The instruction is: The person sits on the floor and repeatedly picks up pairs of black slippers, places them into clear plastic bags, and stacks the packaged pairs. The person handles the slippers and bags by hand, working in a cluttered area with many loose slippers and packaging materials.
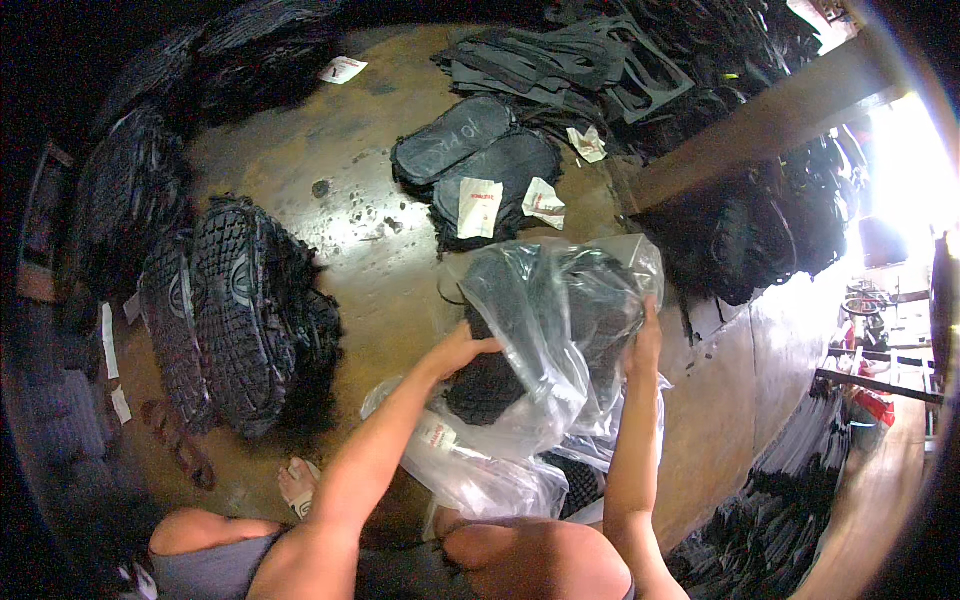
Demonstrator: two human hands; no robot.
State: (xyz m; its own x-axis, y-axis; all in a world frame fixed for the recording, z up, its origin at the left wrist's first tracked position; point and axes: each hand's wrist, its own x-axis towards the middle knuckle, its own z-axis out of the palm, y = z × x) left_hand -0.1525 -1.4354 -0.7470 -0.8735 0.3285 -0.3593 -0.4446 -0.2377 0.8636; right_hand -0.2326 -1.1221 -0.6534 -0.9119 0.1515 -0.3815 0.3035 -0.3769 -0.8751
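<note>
A transparent plastic bag (545,385) with black shoe soles (485,390) in it lies in front of my knees. My left hand (462,352) is closed on the soles at the bag's left side, the thumb across them and the other fingers mostly hidden. On the opposite side, my right hand (643,345) grips the plastic, its fingers pointing away from me. Loose folds of the bag spread toward my lap, where more black soles show through beneath.
Black soles (240,320) stand stacked at left. Beyond the bag lie more soles (450,140) with paper labels (480,208). Dark cut sheets (560,60) are piled at the far side. A beam (760,130) crosses the upper right. Sandals (180,445) sit near my foot.
</note>
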